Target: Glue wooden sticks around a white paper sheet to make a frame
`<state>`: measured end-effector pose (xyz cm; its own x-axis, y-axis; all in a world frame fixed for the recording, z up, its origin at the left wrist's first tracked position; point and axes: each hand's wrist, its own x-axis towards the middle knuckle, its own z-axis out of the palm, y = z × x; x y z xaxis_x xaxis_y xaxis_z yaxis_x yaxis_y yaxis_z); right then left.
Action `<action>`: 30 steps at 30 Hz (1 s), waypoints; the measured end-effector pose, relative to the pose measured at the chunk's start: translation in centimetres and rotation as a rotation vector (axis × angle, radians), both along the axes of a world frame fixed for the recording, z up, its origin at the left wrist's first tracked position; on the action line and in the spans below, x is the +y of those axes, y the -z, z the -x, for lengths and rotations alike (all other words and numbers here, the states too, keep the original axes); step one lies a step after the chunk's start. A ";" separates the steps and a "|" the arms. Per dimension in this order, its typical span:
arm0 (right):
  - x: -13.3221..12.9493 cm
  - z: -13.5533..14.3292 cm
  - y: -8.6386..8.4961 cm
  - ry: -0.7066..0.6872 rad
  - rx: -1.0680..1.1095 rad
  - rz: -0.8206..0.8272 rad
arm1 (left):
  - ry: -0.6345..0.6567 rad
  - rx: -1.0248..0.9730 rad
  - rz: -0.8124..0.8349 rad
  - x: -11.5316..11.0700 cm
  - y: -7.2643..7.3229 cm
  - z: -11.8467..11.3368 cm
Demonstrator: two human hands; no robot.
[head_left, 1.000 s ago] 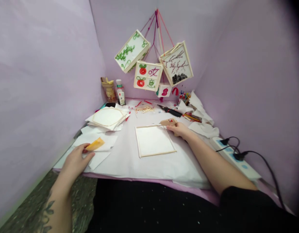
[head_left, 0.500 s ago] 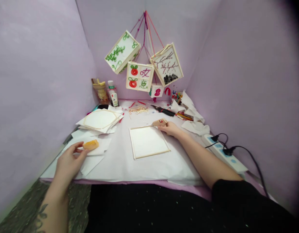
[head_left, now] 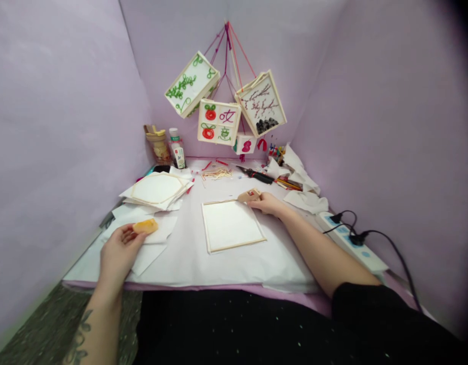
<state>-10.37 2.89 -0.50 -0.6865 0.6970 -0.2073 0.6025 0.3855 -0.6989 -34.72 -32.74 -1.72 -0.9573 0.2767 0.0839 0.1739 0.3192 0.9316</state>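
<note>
My left hand [head_left: 122, 248] grips a small yellow-orange block [head_left: 146, 226] between thumb and fingers, above loose white paper [head_left: 148, 253] at the table's left. My right hand [head_left: 267, 204] is closed on a light tan piece [head_left: 249, 195] with a small red mark, at the upper right corner of a square frame. That frame [head_left: 239, 247] has thin wooden edges around a white sheet [head_left: 232, 225] and lies flat near the middle of the table.
White sheets with a stick outline [head_left: 156, 188] are stacked at left. Thin sticks [head_left: 218, 173], black-handled pliers [head_left: 260, 176] and crumpled paper [head_left: 306, 201] lie farther back. A power strip [head_left: 355, 246] sits at right. Decorated lanterns [head_left: 219, 121] hang behind.
My left hand has moved a little to the right with the yellow-orange block. My right hand remains at the frame's corner with the tan piece, nearly unmoved.
</note>
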 end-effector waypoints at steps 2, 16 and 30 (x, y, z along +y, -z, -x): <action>-0.1 -0.2 -0.2 -0.013 -0.015 0.019 | -0.002 -0.044 -0.035 -0.1 -0.1 0.0; 0.4 0.0 0.5 -0.061 0.036 0.022 | -0.003 -0.348 -0.589 -2.9 -5.2 -2.1; -0.8 -0.5 -1.0 -0.084 0.061 0.082 | 1.038 -0.571 -0.752 0.4 -11.3 -17.5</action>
